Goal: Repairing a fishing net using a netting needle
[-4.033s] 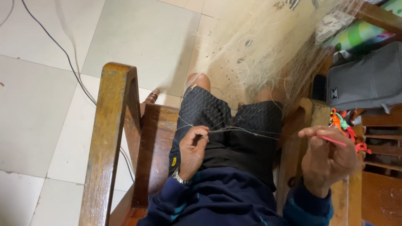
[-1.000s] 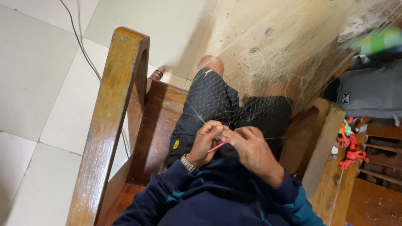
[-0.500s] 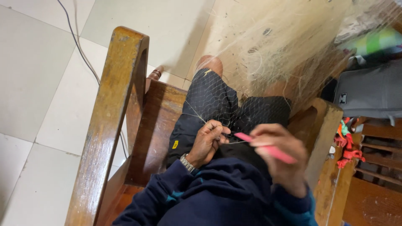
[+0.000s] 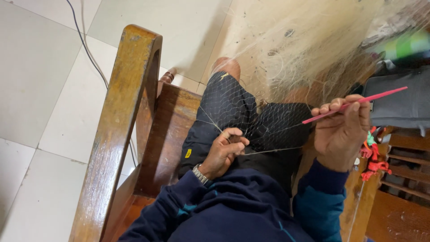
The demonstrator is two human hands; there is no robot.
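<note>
I sit in a wooden chair (image 4: 118, 134) with a pale, fine fishing net (image 4: 309, 49) draped over my knees and dark shorts (image 4: 251, 121). My left hand (image 4: 224, 152), with a wristwatch, pinches the mesh and a thin line on my lap. My right hand (image 4: 342, 130) is raised to the right and grips a slim pink netting needle (image 4: 358, 104), which points up and right. A taut thread (image 4: 273, 150) runs from the left hand's pinch toward the right hand.
A dark cable (image 4: 87, 49) crosses the white tiled floor (image 4: 40, 89) at the left. A grey bag (image 4: 396, 105) lies at the right, above red and green plastic pieces (image 4: 374, 157) and wooden furniture (image 4: 403, 197).
My right hand has pulled away from the left hand, up and to the right, drawing the needle and thread taut. The left hand stays pinched on the net.
</note>
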